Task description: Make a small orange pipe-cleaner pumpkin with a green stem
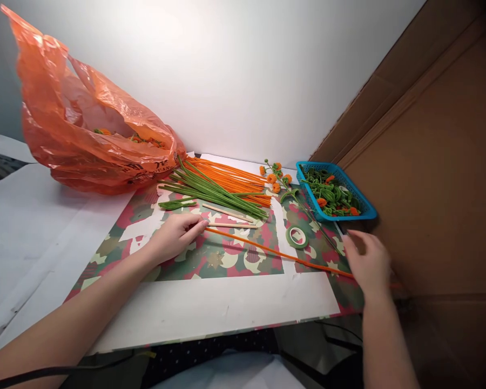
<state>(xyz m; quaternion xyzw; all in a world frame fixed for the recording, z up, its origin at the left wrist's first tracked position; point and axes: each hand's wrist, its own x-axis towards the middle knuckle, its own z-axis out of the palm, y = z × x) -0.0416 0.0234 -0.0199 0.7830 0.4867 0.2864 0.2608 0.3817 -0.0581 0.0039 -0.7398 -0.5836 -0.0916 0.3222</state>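
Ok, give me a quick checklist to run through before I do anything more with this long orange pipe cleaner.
1. Left hand at one end of the orange pipe cleaner: ok.
2. Right hand at the other end: ok, though the grip itself is hidden.
3. Pipe cleaner straight on the mat: ok.
4. Green tape roll beside it, apart: ok.
5. Wooden sticks near the left fingertips: ok.
6. Blue basket fully on the table: cannot tell.

The orange bag (89,135) is thin, crinkled, glossy plastic. The orange stems (230,175) and green stems (214,192) look fuzzy and matt, as does the long orange stem (275,252). The thin sticks (230,216) are bare pale wood. The blue basket (364,208) is smooth plastic mesh. The patterned sheet (210,259) looks like smooth paper, the brown wall (437,189) like matt cardboard.
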